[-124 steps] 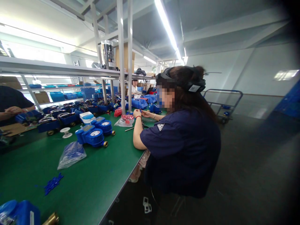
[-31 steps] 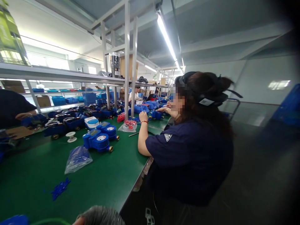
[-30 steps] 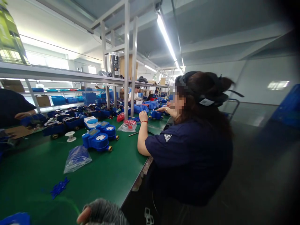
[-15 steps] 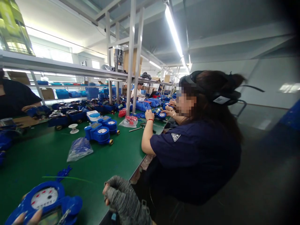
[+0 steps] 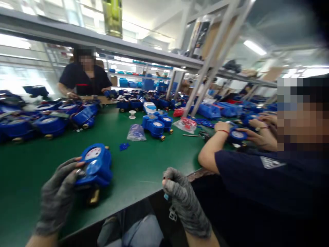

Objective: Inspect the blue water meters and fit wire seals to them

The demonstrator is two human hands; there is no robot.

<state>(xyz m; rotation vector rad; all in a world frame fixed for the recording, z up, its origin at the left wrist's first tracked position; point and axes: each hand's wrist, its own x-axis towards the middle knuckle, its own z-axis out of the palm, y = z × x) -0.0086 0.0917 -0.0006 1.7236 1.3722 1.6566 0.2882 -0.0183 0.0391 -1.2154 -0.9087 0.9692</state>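
Grey knit gloves are covering both of my hands. My left hand [image 5: 60,192] is gripping a blue water meter [image 5: 95,167] from its left side, the fingers [image 5: 73,164] curling over the near edge of the housing and closing firmly on it. The meter is sitting tilted on the green tabletop [image 5: 133,168], its white dial face [image 5: 93,153] pointing up and away from my fingers, and a brass fitting [image 5: 93,197] is sticking out below it, just beside my left palm.

My right hand [image 5: 180,195] is hovering at the near edge of the tabletop, well apart from the meter, with its fingers folded into a loose fist. A small blue piece [image 5: 166,197] is showing beneath them, and I cannot tell whether they are actually clamping it.

Beyond my left fingers, small blue plastic parts [image 5: 123,146] are lying loose on the tabletop, and farther out a clear plastic bag [image 5: 136,132] is resting beside a pair of blue water meters [image 5: 157,125]. To the right of my right fingers, a co-worker in a dark navy shirt [image 5: 257,178] is working on another meter [image 5: 238,135] with both hands. Across the tabletop, another person [image 5: 83,79] is sitting behind a row of meters [image 5: 51,118].
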